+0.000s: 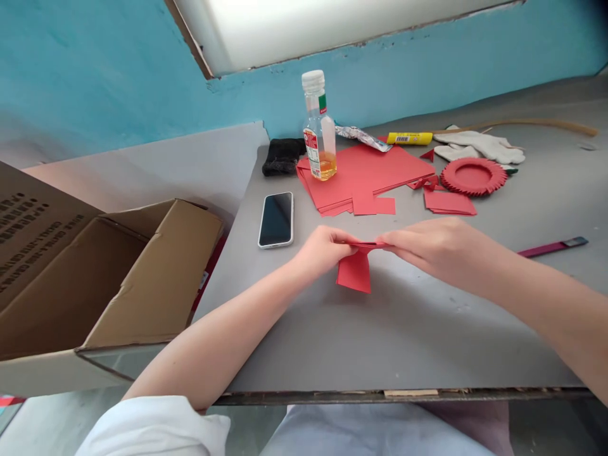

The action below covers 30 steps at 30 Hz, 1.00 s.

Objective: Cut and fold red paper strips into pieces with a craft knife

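Note:
A folded red paper piece is held over the grey table, one flap hanging down toward me. My left hand pinches its left end, and my right hand pinches the right end of its upper folded strip. Behind my hands lie stacked red sheets, with a glass bottle standing on them. Small red rectangles lie to their right, below a round pleated red paper ring.
A white-edged phone lies left of my hands. Behind are a black cloth, a yellow tube and white gloves. A purple cutter lies by my right forearm. An open cardboard box stands left of the table.

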Available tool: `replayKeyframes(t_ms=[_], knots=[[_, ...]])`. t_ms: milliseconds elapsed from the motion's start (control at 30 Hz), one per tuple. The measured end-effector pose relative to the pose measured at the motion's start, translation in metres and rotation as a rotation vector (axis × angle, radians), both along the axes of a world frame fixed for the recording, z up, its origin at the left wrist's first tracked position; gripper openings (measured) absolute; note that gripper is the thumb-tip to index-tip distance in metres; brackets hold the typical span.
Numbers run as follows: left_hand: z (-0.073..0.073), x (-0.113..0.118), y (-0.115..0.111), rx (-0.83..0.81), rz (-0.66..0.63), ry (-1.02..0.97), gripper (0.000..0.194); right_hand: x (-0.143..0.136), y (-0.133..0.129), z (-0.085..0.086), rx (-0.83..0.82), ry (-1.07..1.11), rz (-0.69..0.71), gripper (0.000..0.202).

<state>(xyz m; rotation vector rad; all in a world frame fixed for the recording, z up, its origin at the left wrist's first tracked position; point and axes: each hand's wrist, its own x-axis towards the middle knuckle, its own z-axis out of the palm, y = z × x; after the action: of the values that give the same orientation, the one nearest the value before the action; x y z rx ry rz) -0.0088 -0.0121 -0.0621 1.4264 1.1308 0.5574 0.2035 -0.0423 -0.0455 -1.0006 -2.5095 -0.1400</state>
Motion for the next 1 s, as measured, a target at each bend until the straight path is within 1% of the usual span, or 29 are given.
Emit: replayKeyframes(t_ms=[100,167,233,267,333,400,467,533,600,667,733,800,833,900,1000], knots=[[-0.001,0.000,0.000,-0.078,0.099,-0.067,0.020,-0.008,-0.002,-0.006,0.008,0.005,-0.005,0.028],[0.001,-0.001,0.001,-0.188,0.159,-0.199,0.021,-0.010,-0.001,-0.007,0.005,0.075,-0.020,0.029],[0.005,-0.003,0.003,-0.289,0.170,-0.371,0.023,-0.010,0.002,-0.004,-0.010,0.194,-0.038,0.026],[0.007,-0.005,0.004,-0.322,0.150,-0.450,0.025,-0.009,0.003,-0.002,-0.034,0.265,-0.052,0.025],[0.011,-0.008,0.006,-0.346,0.059,-0.557,0.030,-0.006,0.006,0.003,-0.138,0.410,-0.112,0.023],[0.016,-0.011,0.006,-0.311,-0.044,-0.585,0.034,-0.002,0.008,0.007,-0.270,0.519,-0.217,0.022],[0.020,-0.011,0.004,-0.235,-0.113,-0.558,0.039,0.000,0.009,0.011,-0.368,0.582,-0.316,0.021],[0.024,-0.009,-0.001,-0.135,-0.125,-0.497,0.039,0.000,0.009,0.015,-0.441,0.641,-0.361,0.020],[0.025,-0.007,-0.005,-0.027,-0.057,-0.396,0.029,-0.001,0.007,0.017,-0.525,0.690,-0.346,0.019],[0.024,-0.005,-0.008,0.111,0.060,-0.272,0.017,-0.004,0.006,0.018,-0.606,0.723,-0.294,0.016],[0.022,-0.005,-0.009,0.272,0.149,-0.171,0.014,-0.007,0.005,0.017,-0.685,0.760,-0.250,0.015],[0.019,-0.006,-0.009,0.393,0.173,-0.141,0.012,-0.010,0.005,0.013,-0.774,0.805,-0.238,0.017],[0.018,-0.007,-0.009,0.412,0.172,-0.141,0.012,-0.011,0.006,0.010,-0.818,0.820,-0.240,0.018],[0.014,-0.008,-0.008,0.386,0.161,-0.124,0.014,-0.012,0.010,0.003,-0.887,0.808,-0.258,0.020],[0.006,-0.009,-0.005,0.353,0.185,0.018,0.018,-0.011,0.015,-0.005,-0.909,0.727,-0.349,0.028]])
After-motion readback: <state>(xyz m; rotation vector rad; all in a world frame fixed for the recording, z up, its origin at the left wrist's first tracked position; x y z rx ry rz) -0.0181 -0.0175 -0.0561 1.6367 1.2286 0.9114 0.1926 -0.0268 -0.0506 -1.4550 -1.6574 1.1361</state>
